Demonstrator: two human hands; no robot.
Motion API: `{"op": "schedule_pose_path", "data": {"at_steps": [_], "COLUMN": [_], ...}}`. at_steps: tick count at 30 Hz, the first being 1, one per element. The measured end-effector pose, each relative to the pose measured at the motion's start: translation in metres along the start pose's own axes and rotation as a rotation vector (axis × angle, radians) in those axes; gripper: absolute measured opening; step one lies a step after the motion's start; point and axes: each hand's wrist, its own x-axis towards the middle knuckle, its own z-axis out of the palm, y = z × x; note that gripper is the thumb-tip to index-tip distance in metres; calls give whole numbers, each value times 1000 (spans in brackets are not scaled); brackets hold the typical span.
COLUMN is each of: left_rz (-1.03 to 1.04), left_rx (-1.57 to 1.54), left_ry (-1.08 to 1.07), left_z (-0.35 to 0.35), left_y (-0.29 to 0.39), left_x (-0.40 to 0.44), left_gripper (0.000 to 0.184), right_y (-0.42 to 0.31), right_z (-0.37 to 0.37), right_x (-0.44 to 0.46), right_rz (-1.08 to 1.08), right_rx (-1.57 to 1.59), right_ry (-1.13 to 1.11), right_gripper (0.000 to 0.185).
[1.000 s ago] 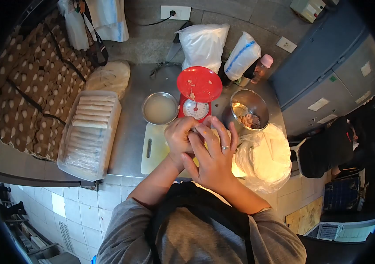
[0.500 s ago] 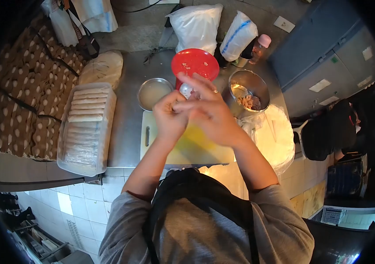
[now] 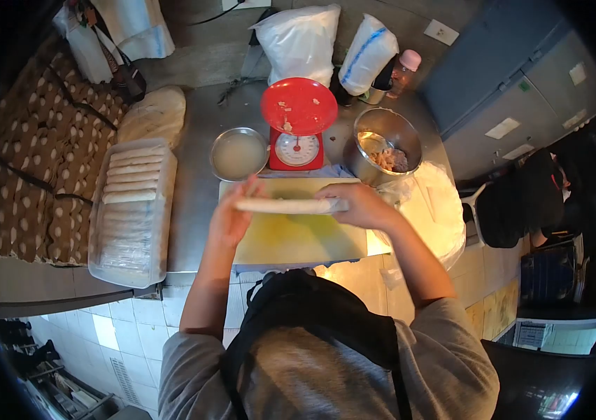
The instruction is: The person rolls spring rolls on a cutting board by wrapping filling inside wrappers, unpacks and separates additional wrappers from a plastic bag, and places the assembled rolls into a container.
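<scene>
A long, pale uncooked spring roll (image 3: 287, 206) is held level above the cutting board (image 3: 298, 245). My left hand (image 3: 230, 218) is at its left end, fingers partly blurred and bent around it. At the other end, my right hand (image 3: 362, 206) has its fingers closed on the roll. Beyond the board stands a red kitchen scale (image 3: 296, 154) with crumbs of filling on its pan. A steel bowl of cloudy liquid (image 3: 240, 152) is left of the scale. On the right, a deep steel pot (image 3: 413, 143) contains chunky filling.
A plastic tub (image 3: 171, 203) of similar rolls stands on the left, next to stacked egg trays (image 3: 53, 161). Round pale wrappers (image 3: 441, 217) lie in plastic at the right edge. White bags (image 3: 298, 42) line the wall. A person in dark clothes (image 3: 522, 203) is at far right.
My hands were together, blurred, in front of the scale. They have come down toward me and spread apart, with the spring roll now visible between them. The scale's dial is uncovered.
</scene>
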Motion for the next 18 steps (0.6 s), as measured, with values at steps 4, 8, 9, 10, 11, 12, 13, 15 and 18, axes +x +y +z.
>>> {"op": "schedule_pose_path", "data": {"at_steps": [4, 8, 9, 10, 11, 12, 13, 15, 18], "left_rz": [-432, -458, -388, -304, -219, -135, -51, 111, 258], "left_rx": [292, 1037, 1226, 1155, 1085, 1014, 1007, 986, 999], "left_ry": [-254, -473, -528, -466, -405, -347, -299, -209, -219], "left_z": [-33, 13, 28, 42, 56, 67, 76, 88, 88], "left_y": [-23, -45, -47, -48, -48, -48, -46, -44, -45], "left_x": [-18, -18, -18, -21, -24, -27, -29, -32, -31], "left_gripper": [38, 40, 39, 34, 30, 26, 23, 23, 24], "right_y": [-43, -79, -86, -91, -91, -87, -81, -66, -55], "right_z": [-49, -48, -42, -35, -26, -13, 0, 35, 70], "right_x": [2, 5, 3, 1, -1, -4, -8, -22, -39], "right_rz": [-52, -104, -127, -150, -169, -187, -202, -264, -405], "right_rx": [-2, 0, 51, 104, 163, 223, 283, 106, -271], "right_ry": [-59, -73, -30, 12, 115, 219, 324, 534, 701], "right_gripper": [32, 34, 34, 33, 35, 36, 37, 43, 43]}}
